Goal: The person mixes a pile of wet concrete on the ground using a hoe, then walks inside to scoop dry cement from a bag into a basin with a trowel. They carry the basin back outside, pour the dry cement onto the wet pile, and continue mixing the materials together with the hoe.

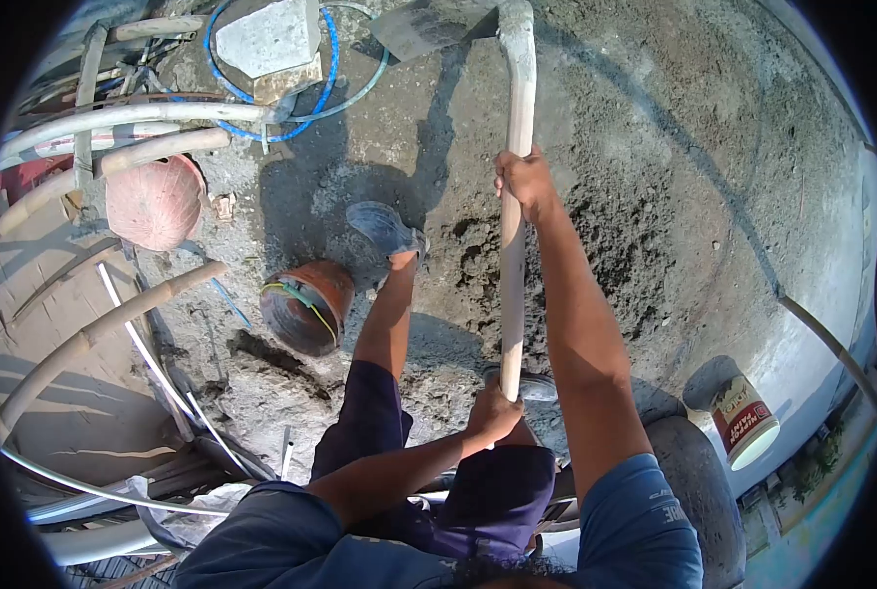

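A long pale wooden handle (513, 265) runs nearly upright through the middle of the head view. My left hand (494, 412) is wrapped round its lower end, near my knees. Higher up, my right hand (525, 182) grips the same handle with the arm stretched out. At the far top, the handle joins a wide, flat metal blade (429, 27), partly cut off by the view's upper edge. Dark, crumbly soil (605, 255) lies beside the handle, mostly to its right.
A dirty bucket (311, 306) stands left of my foot. A reddish basin (156, 201), bamboo poles (105, 339) and a blue hose (335, 59) around a pale block (267, 37) are at the left. A paint bucket (746, 424) lies at the lower right, near a wall.
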Motion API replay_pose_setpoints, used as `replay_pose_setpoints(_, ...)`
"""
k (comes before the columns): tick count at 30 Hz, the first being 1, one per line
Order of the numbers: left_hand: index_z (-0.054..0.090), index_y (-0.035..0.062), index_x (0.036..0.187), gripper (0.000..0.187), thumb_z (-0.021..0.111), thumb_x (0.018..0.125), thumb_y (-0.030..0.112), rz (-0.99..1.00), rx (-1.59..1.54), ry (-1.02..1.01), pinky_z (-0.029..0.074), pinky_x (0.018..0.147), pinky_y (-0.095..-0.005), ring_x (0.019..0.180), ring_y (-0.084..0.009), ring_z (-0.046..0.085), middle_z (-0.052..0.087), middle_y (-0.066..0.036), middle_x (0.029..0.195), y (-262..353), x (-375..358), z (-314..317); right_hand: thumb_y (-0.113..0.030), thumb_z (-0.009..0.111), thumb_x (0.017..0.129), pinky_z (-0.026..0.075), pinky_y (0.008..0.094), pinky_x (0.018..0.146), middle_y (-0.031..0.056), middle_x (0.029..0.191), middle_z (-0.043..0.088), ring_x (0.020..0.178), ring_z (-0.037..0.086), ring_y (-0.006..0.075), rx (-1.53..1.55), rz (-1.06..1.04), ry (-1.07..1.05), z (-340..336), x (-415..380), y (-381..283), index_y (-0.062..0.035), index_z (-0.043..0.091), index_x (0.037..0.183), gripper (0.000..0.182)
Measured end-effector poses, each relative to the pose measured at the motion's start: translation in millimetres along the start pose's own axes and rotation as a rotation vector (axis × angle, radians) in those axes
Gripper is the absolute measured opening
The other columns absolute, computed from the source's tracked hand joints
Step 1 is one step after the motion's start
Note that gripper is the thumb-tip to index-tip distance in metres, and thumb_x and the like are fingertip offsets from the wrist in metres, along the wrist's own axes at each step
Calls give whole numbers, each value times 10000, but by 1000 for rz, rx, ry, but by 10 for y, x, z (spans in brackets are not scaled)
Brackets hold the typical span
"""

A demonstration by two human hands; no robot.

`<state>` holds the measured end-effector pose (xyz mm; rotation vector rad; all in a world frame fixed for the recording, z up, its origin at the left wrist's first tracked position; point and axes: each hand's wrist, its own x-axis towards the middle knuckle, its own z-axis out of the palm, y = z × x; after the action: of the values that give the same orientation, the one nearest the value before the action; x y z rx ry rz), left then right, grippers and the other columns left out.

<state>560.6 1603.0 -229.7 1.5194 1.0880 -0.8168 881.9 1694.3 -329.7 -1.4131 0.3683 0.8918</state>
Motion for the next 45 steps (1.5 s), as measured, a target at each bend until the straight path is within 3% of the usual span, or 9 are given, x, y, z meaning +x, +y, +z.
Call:
replay_pose_setpoints(11, 481, 8, 766, 150, 614, 712, 52, -367, -643, -456, 448, 413, -278, 473, -145, 532, 508, -44, 590, -552, -918, 1167, -237, 661, 723, 559, 367, 741, 212, 980, 661, 861, 683, 302, -698, 386, 47, -588, -694, 1529, 16, 471, 1239, 605)
replay_pose_setpoints(17, 509, 9, 804, 145, 626, 764, 86, -463, -516, -740, 502, 525, -335, 604, -147, 578, 587, -92, 726, -842, -2183, 1900, -191, 618, 728, 551, 393, 552, 195, 830, 657, 622, 674, 260, -687, 556, 217, -1594, -2165, 1731, 37, 496, 1144, 490)
replay_pose_setpoints(22, 515, 17, 949, 178, 578, 804, 98, -65, -207, -731, 511, 632, -352, 690, -233, 602, 590, -148, 777, -105, -2065, 830, -23, 597, 771, 454, 325, 379, 69, 636, 525, 456, 524, 158, -502, 631, 307, -1847, -3409, 1060, -7, 435, 1034, 309)
replay_pose_setpoints(28, 524, 26, 1123, 285, 522, 852, 114, 620, 985, -449, 522, 761, -373, 792, -337, 632, 593, -215, 838, 1611, -1485, -867, -22, 555, 761, 435, 296, 389, 63, 647, 518, 464, 517, 146, -285, 320, 283, -1437, -2488, 137, -5, 446, 964, 230)
replay_pose_setpoints(29, 525, 27, 1152, 306, 512, 859, 116, 589, 1003, -435, 523, 783, -376, 810, -354, 636, 594, -226, 848, 1571, -1459, -852, -13, 546, 769, 438, 293, 398, 62, 658, 517, 474, 513, 143, -243, 271, 230, -1289, -2110, -8, -10, 436, 963, 222)
replay_pose_setpoints(31, 544, 33, 1174, 462, 667, 759, 195, 79, -67, -303, 549, 726, -399, 867, -332, 665, 658, -205, 897, 5, -1161, 273, -24, 513, 832, 443, 291, 426, 60, 686, 509, 507, 503, 142, -80, 97, 208, -886, -1273, -161, -22, 405, 1004, 202)
replay_pose_setpoints(36, 540, 21, 1089, 403, 641, 717, 139, 125, 198, -62, 536, 676, -443, 760, -384, 650, 644, -221, 794, 448, 869, -1126, -40, 525, 835, 439, 329, 422, 72, 651, 497, 484, 489, 163, 107, -33, 99, 181, 827, -444, -21, 433, 962, 158)
replay_pose_setpoints(40, 532, 0, 883, 229, 621, 691, 87, -42, -18, -193, 443, 460, -337, 507, -166, 553, 563, -84, 604, 229, 791, -1125, -48, 544, 814, 437, 327, 426, 69, 626, 489, 485, 490, 161, -35, 134, 189, 317, 966, 192, -6, 450, 941, 163)
replay_pose_setpoints(45, 584, 2, 913, 266, 629, 690, 141, -325, -45, -470, 481, 471, -331, 514, -200, 598, 624, -119, 663, -154, -279, -329, -86, 577, 792, 445, 343, 428, 59, 631, 497, 484, 491, 171, -77, 401, 271, -312, -188, 686, -39, 453, 927, 189)
